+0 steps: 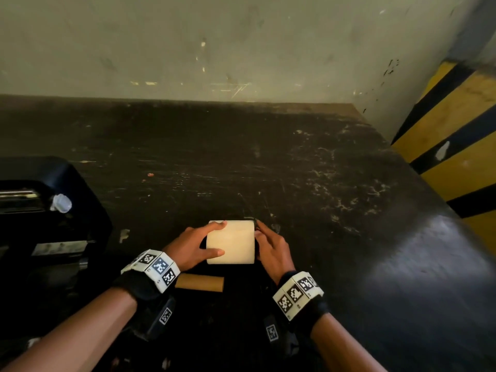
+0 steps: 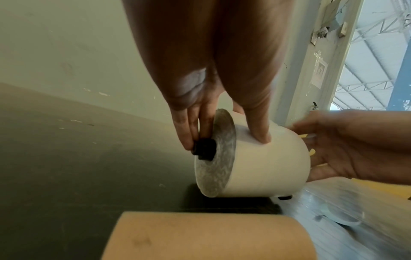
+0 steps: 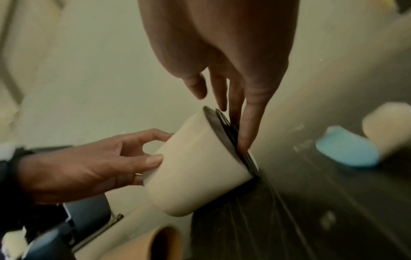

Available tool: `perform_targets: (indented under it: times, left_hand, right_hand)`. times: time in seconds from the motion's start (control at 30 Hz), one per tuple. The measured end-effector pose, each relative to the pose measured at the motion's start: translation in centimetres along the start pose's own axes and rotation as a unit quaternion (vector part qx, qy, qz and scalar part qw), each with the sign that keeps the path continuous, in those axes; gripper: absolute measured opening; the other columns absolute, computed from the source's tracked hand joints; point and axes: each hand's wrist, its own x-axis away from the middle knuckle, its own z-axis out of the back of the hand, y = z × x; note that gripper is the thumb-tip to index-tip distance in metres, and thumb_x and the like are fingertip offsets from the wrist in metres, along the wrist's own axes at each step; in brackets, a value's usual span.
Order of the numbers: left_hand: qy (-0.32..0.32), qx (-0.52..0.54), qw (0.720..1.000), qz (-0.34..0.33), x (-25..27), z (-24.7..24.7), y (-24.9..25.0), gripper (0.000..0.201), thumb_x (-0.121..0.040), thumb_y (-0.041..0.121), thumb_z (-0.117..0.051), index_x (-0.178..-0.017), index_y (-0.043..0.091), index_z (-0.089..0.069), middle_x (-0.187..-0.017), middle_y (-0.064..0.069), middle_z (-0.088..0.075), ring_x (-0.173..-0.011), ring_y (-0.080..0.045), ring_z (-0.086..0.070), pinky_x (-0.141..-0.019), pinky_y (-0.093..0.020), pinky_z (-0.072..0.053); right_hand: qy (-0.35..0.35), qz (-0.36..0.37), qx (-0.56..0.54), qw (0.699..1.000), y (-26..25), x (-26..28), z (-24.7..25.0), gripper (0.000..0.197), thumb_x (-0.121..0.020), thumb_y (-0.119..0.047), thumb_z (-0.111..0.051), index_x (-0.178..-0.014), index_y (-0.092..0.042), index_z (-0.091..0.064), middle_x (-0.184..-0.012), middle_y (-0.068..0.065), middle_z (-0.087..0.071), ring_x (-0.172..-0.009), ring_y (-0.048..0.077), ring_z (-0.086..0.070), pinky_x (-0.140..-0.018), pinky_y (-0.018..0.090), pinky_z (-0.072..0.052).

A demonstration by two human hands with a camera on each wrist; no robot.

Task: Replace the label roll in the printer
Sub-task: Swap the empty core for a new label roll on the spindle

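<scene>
A cream label roll [image 1: 233, 245] lies on its side just above the dark table [image 1: 268, 162], held between both hands. My left hand [image 1: 222, 238] grips its left end, thumb on the paper [image 2: 262, 137] and fingers on a black spindle end [image 2: 205, 148] that sticks out of the core. My right hand [image 1: 258, 233] lays straight fingers [image 3: 244, 139] flat against a black disc [image 3: 231, 140] on the roll's right end, thumb held apart. An empty brown cardboard core [image 1: 200, 282] lies on the table in front of the roll. The black printer [image 1: 40, 210] stands at the left, partly out of view.
A pale wall [image 1: 214, 49] closes the table's far side. A yellow and black striped post [image 1: 456, 135] stands past the right edge. In the right wrist view a blue object [image 3: 347, 153] and another cream roll [image 3: 387, 126] lie blurred to the right.
</scene>
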Motion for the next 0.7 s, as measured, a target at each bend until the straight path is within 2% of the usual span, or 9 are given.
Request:
perform_targets:
  times: [0.1, 0.2, 0.27, 0.3, 0.37, 0.43, 0.47, 0.57, 0.7]
  left_hand:
    - [0.014, -0.002, 1.000, -0.003, 0.0, -0.2, -0.3, 0.065, -0.083, 0.038, -0.064, -0.136, 0.047, -0.028, -0.140, -0.005, -0.043, -0.125, -0.024, -0.038, -0.103, -0.040, -0.037]
    - [0.006, 0.016, 1.000, -0.023, 0.0, -0.2, -0.9, 0.063, -0.080, 0.045, -0.063, -0.124, 0.066, -0.023, -0.138, -0.004, -0.048, -0.123, -0.022, -0.043, -0.103, -0.044, -0.040]
    - [-0.008, 0.019, 1.000, -0.020, 0.3, -0.2, -1.5, 0.065, -0.078, 0.050, -0.061, -0.122, 0.072, -0.018, -0.137, -0.005, -0.049, -0.124, -0.021, -0.044, -0.103, -0.046, -0.040]
    - [-0.009, 0.018, 1.000, -0.018, 0.5, -0.2, -1.8, 0.066, -0.080, 0.049, -0.060, -0.126, 0.070, -0.017, -0.139, -0.004, -0.048, -0.125, -0.021, -0.043, -0.104, -0.046, -0.040]
    - [0.010, 0.019, 0.999, -0.034, 1.0, -0.3, -1.6, 0.063, -0.087, 0.040, -0.057, -0.136, 0.055, -0.020, -0.142, -0.001, -0.045, -0.129, -0.020, -0.042, -0.107, -0.043, -0.037]
    - [0.070, 0.039, 0.996, -0.043, 1.8, 0.0, -1.8, 0.054, -0.092, 0.031, -0.053, -0.140, 0.037, -0.031, -0.140, 0.003, -0.048, -0.126, -0.014, -0.046, -0.107, -0.035, -0.037]
    - [0.108, 0.048, 0.993, -0.028, 2.4, 0.3, -2.4, 0.049, -0.093, 0.028, -0.051, -0.139, 0.033, -0.036, -0.135, 0.002, -0.053, -0.120, -0.013, -0.052, -0.104, -0.033, -0.040]
    - [0.176, 0.028, 0.983, 0.047, 4.4, 0.8, -5.5, 0.040, -0.091, 0.024, -0.054, -0.131, 0.027, -0.050, -0.117, -0.005, -0.065, -0.109, -0.019, -0.059, -0.097, -0.037, -0.047]
    - [0.176, -0.024, 0.975, 0.132, 6.9, -0.1, -9.0, 0.039, -0.084, 0.028, -0.064, -0.122, 0.023, -0.058, -0.117, -0.006, -0.065, -0.112, -0.023, -0.058, -0.096, -0.041, -0.047]
  right_hand:
    - [0.008, 0.000, 0.077, 0.997, -0.3, -0.8, -0.3, 0.051, -0.092, -0.044, -0.049, -0.138, -0.024, -0.042, -0.137, 0.004, -0.053, -0.123, 0.020, -0.051, -0.106, 0.041, -0.042]
    - [0.046, -0.007, 0.107, 0.993, -0.1, -1.6, -0.7, 0.051, -0.089, -0.039, -0.057, -0.137, -0.025, -0.044, -0.135, 0.006, -0.055, -0.122, 0.021, -0.053, -0.105, 0.041, -0.043]
    - [0.049, -0.006, 0.107, 0.993, 0.0, -1.9, -0.7, 0.051, -0.088, -0.038, -0.059, -0.135, -0.025, -0.047, -0.135, 0.007, -0.055, -0.122, 0.021, -0.053, -0.106, 0.041, -0.043]
    - [0.043, -0.003, 0.107, 0.993, 0.0, -2.0, -0.7, 0.050, -0.088, -0.038, -0.060, -0.135, -0.025, -0.048, -0.135, 0.007, -0.056, -0.121, 0.021, -0.054, -0.106, 0.041, -0.043]
    - [0.037, 0.002, 0.103, 0.994, 0.0, -2.0, -0.6, 0.050, -0.088, -0.036, -0.059, -0.135, -0.024, -0.047, -0.135, 0.007, -0.056, -0.121, 0.021, -0.054, -0.105, 0.043, -0.044]
    - [0.038, 0.002, 0.109, 0.993, 0.1, -2.2, -0.6, 0.050, -0.088, -0.036, -0.059, -0.135, -0.024, -0.047, -0.135, 0.008, -0.055, -0.122, 0.022, -0.053, -0.105, 0.044, -0.043]
    - [0.038, 0.002, 0.115, 0.993, 0.0, -2.3, -0.7, 0.050, -0.088, -0.036, -0.059, -0.135, -0.023, -0.047, -0.136, 0.008, -0.054, -0.123, 0.023, -0.051, -0.107, 0.043, -0.041]
    - [0.044, 0.011, 0.123, 0.991, -0.3, -2.6, -0.7, 0.050, -0.088, -0.033, -0.061, -0.134, -0.018, -0.049, -0.135, 0.008, -0.055, -0.124, 0.022, -0.051, -0.108, 0.038, -0.039]
    - [0.053, 0.011, 0.131, 0.990, -0.7, -2.8, -0.6, 0.049, -0.087, -0.031, -0.062, -0.133, -0.015, -0.051, -0.136, 0.007, -0.055, -0.125, 0.022, -0.050, -0.107, 0.043, -0.041]
